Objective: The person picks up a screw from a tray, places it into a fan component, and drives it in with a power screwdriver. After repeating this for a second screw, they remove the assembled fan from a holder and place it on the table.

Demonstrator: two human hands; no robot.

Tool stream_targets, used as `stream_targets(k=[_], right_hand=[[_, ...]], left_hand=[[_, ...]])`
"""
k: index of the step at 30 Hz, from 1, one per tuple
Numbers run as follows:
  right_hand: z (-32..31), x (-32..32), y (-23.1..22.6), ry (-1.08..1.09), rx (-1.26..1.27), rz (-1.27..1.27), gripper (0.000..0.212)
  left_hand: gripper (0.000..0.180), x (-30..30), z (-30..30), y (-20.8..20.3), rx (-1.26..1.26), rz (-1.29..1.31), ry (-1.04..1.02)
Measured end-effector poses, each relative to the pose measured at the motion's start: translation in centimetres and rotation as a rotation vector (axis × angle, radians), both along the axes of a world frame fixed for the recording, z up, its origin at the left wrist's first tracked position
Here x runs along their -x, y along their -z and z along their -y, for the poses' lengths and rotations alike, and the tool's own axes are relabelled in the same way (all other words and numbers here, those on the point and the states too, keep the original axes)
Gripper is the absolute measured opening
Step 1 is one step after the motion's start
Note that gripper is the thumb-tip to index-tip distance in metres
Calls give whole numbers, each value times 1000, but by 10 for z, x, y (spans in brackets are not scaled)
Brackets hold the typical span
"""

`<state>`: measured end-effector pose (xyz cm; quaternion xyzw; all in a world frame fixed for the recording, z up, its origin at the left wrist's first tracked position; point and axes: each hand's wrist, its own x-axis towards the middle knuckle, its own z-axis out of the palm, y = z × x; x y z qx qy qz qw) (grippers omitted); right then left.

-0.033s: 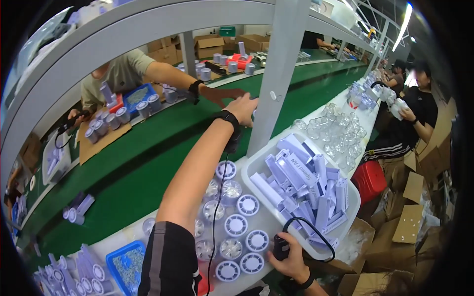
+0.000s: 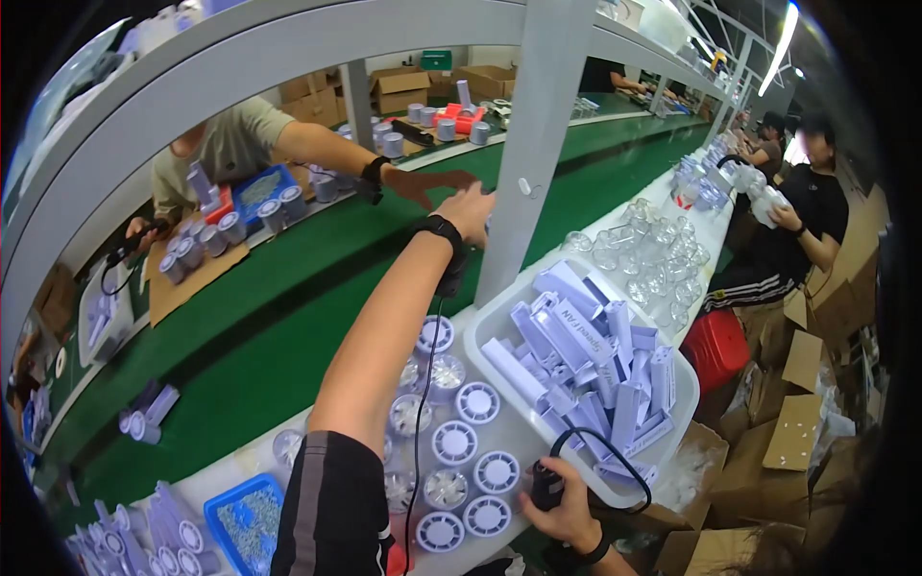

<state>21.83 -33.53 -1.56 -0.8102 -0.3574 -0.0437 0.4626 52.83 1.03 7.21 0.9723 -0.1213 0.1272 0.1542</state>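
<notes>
The black tool (image 2: 547,488) is a short, dark handheld piece, its body mostly covered by fingers, with a thick black cable (image 2: 605,444) that loops up from it and bends across the near end of a white tub (image 2: 686,394). That tub is heaped with long lilac casings (image 2: 569,331) lying at all angles. To its left, round lilac fan heads (image 2: 454,443) stand in loose rows on the white worktop, some showing clear or pale blades. Beyond the tub lies a spread of clear plastic parts (image 2: 653,252). A blue tray (image 2: 213,511) of small metal pieces sits nearer the lower left, beside a green belt (image 2: 288,355).

A pale upright post (image 2: 533,144) stands in the way at the left hand (image 2: 466,217), blocking the view past its fingertips. A sliver of something bluish shows there, too small to identify, and whether the hand grips it cannot be told. A co-worker's hand (image 2: 427,182) reaches in just beside it, over the belt.

The tool is inside the grasp of the right hand (image 2: 571,514), whose fingers wrap it beside the tub's near corner, well apart from the left hand.
</notes>
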Motion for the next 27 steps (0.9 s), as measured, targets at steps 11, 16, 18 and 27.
stream_targets(k=[11,16,18,27], right_hand=[[13,15,20,36,-55,-163,74],[0,7,22,-32,-104,-170,74],[-3,8,19,-37,-108,-153,74],[12,15,24,6,-78,-132,77]], left_hand=[[44,-75,9,92,-216,-77,149],[44,-63,-28,93,9,-274,-48],[44,-75,-33,95,31,-298,-86],[54,-59,-5,47,173,-276,91]])
